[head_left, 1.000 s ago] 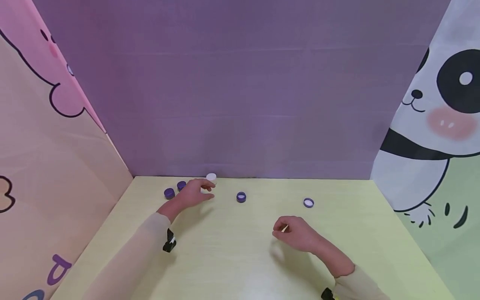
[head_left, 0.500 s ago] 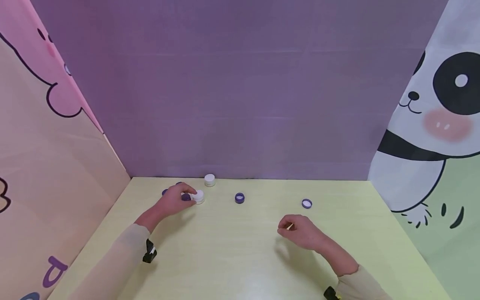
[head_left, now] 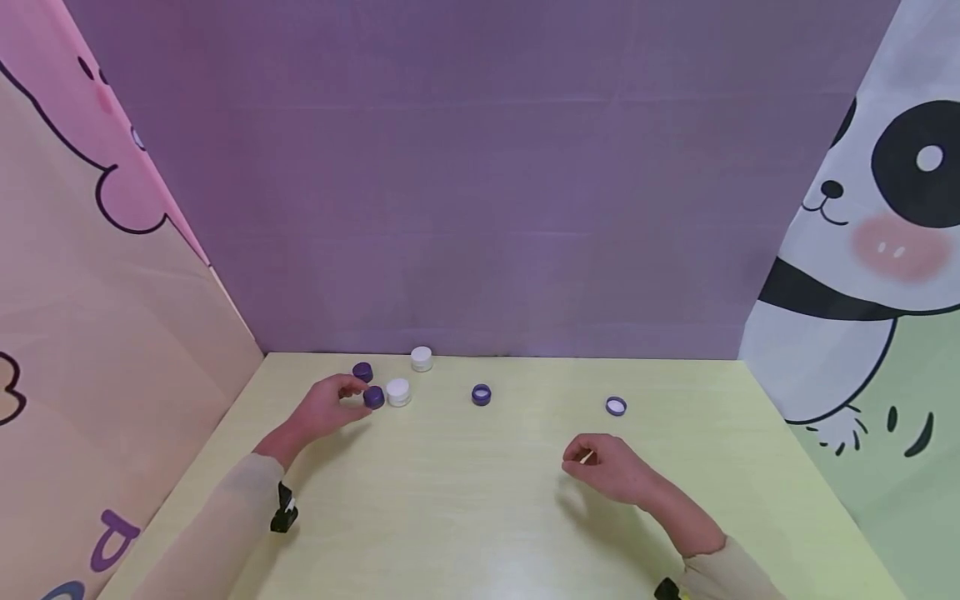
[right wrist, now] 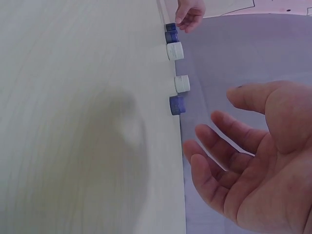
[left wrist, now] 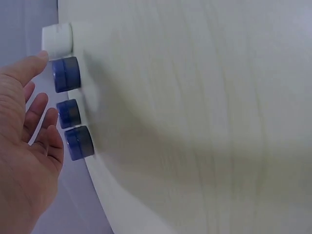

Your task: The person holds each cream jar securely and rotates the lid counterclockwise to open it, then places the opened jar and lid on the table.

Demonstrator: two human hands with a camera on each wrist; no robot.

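In the head view my left hand (head_left: 326,408) is over the left part of the table, thumb and fingers parted beside a small purple jar (head_left: 373,397). A white jar (head_left: 398,392) stands just to that jar's right. Another purple jar (head_left: 362,372) is behind the fingertips; the left wrist view also shows a lower purple jar (left wrist: 79,143), hidden by the hand in the head view. Loosely curled and holding nothing, my right hand (head_left: 607,468) hovers over the table right of centre.
A second white jar (head_left: 422,358) stands at the table's back edge. A purple ring-shaped piece (head_left: 482,394) lies at centre back, and a purple-rimmed white disc (head_left: 616,406) farther right. A purple wall (head_left: 480,250) closes off the back; patterned panels flank both sides.
My left hand has drawn back leftward from near the rear white jar, leaving a white jar and a purple jar in plain sight. The right hand has shifted slightly right.
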